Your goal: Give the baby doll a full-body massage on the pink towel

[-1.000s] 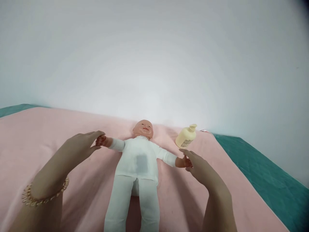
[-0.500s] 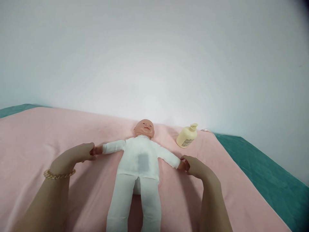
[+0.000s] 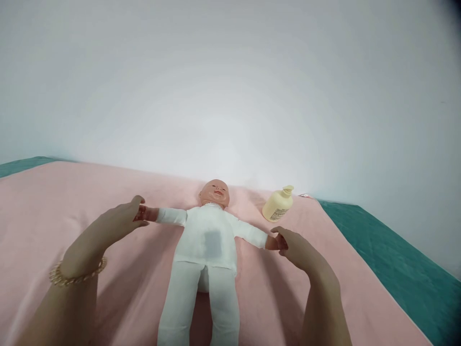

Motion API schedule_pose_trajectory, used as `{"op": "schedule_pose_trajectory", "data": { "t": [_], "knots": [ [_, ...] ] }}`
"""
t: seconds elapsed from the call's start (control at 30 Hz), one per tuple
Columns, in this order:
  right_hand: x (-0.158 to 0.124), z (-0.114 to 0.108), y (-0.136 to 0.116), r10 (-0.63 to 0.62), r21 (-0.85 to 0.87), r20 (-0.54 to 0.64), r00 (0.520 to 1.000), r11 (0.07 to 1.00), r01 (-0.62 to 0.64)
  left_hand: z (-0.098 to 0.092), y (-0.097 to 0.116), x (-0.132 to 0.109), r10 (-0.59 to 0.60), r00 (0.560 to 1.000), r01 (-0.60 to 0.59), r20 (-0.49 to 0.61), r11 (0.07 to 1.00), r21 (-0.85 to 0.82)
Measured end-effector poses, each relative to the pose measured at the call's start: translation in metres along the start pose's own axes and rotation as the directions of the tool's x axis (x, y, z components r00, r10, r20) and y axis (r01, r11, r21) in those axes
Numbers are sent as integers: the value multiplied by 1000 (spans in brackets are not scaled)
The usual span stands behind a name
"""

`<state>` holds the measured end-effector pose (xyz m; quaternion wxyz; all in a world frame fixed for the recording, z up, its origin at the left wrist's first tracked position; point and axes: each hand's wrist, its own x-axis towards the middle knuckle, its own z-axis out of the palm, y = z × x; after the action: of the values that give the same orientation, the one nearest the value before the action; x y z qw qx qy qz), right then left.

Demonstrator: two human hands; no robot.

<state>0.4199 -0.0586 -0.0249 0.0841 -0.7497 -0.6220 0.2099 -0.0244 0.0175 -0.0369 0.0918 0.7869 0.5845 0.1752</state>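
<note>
A baby doll [image 3: 205, 221] in a white top and trousers lies face up, its arms stretched out to the sides and a grey square on its chest. At its hand on the left of the view is my left hand [image 3: 120, 221], thumb and fingers parted above and below the doll's hand. My right hand [image 3: 297, 247] is likewise at the doll's other hand, fingers spread around it. Whether my palms touch the doll's hands is hard to see. Past my right hand stands a pale yellow pump bottle [image 3: 278, 205] with printed text.
A pink blanket [image 3: 118, 185] lies under the doll and the bottle. Green cloth [image 3: 389, 254] shows along the right side and at the far left corner. A plain pale wall [image 3: 230, 86] rises behind. A beaded bracelet [image 3: 77, 274] circles my left wrist.
Both my hands have loosened from the doll's hands, thumbs and fingers moving apart. My forearms have shifted slightly outward. The doll and bottle stay about where they were.
</note>
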Motion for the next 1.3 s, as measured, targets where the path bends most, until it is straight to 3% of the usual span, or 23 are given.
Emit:
{"op": "schedule_pose_trajectory", "data": {
  "t": [0.1, 0.2, 0.37, 0.47, 0.57, 0.67, 0.93, 1.03, 1.13, 1.23, 1.3],
  "knots": [
    [-14, -7, -9, -43, 2, -94, 995, 999, 43, -18, 34, -2, -119, 992, 120, 43, 993, -22],
    [-27, -10, -25, -109, -14, -202, 973, 994, 108, -20, 61, -2, -56, 998, 59, 39, 995, -82],
    [-40, 7, -71, -215, -3, -358, 909, 973, 229, 4, 98, -1, 209, 970, -173, 124, 951, -255],
    [-40, 29, -98, -366, 27, -274, 889, 921, 388, 25, 111, 0, 361, 924, -316, 123, 905, -284],
    [-38, 49, -112, -477, -22, -184, 859, 876, 482, 42, 116, 1, 473, 874, -430, 108, 859, -279],
    [-35, 61, -116, -537, -131, -173, 826, 843, 521, 50, 116, 1, 534, 840, -494, 94, 826, -272],
    [-33, 65, -117, -560, -191, -172, 811, 826, 530, 51, 119, -1, 534, 843, -508, 68, 831, -228],
    [-33, 61, -114, -543, -162, -184, 819, 839, 520, 50, 120, -1, 525, 845, -491, 100, 837, -239],
    [-33, 47, -109, -466, -68, -188, 865, 884, 462, 46, 118, -1, 501, 859, -473, 101, 854, -218],
    [-35, 28, -100, -370, 45, -188, 910, 922, 385, 34, 112, -2, 454, 887, -434, 84, 883, -180],
    [-36, 16, -91, -344, 110, -209, 916, 922, 371, 22, 104, -2, 391, 917, -376, 83, 914, -152]
  ]
}}
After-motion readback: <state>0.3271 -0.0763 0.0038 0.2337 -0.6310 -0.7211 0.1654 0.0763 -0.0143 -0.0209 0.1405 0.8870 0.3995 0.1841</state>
